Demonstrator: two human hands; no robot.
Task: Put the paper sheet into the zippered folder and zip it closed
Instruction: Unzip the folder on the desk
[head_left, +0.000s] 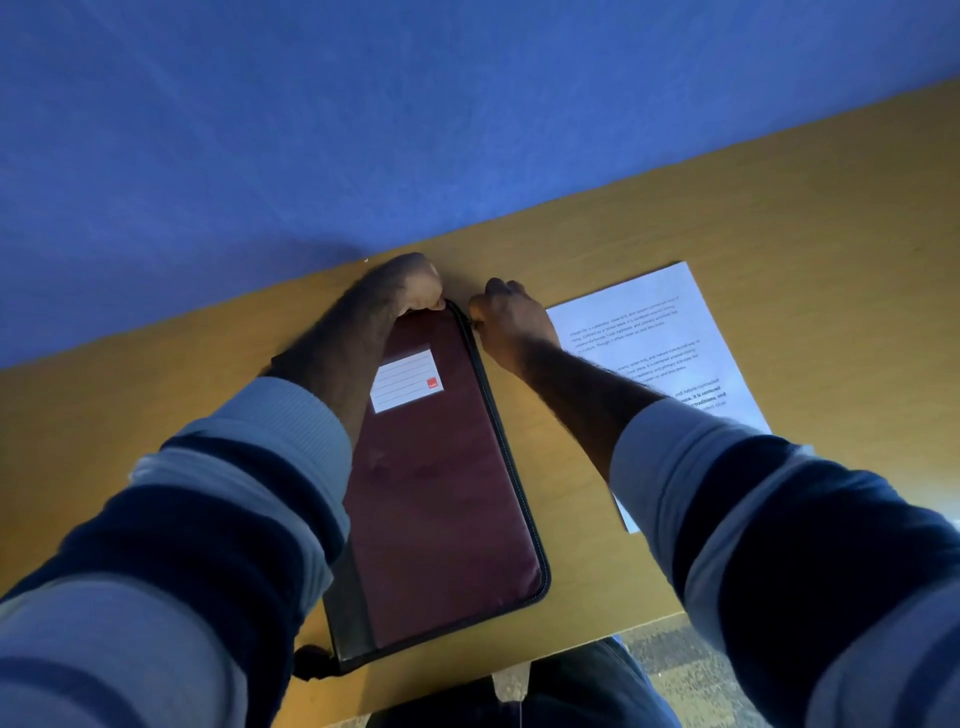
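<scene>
A plain blue wall (363, 104) fills the upper half of the view, evenly coloured and unmarked. Against it stands a desk (779, 208) with a smooth, yellowish wood-tone top, its far edge touching the wall. Past the desk's near edge, at lower right, shows a speckled grey floor (691, 675). The light is dim and bluish.

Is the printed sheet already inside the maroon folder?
No: the paper sheet lies on the table, to the right of the zippered folder.
</scene>
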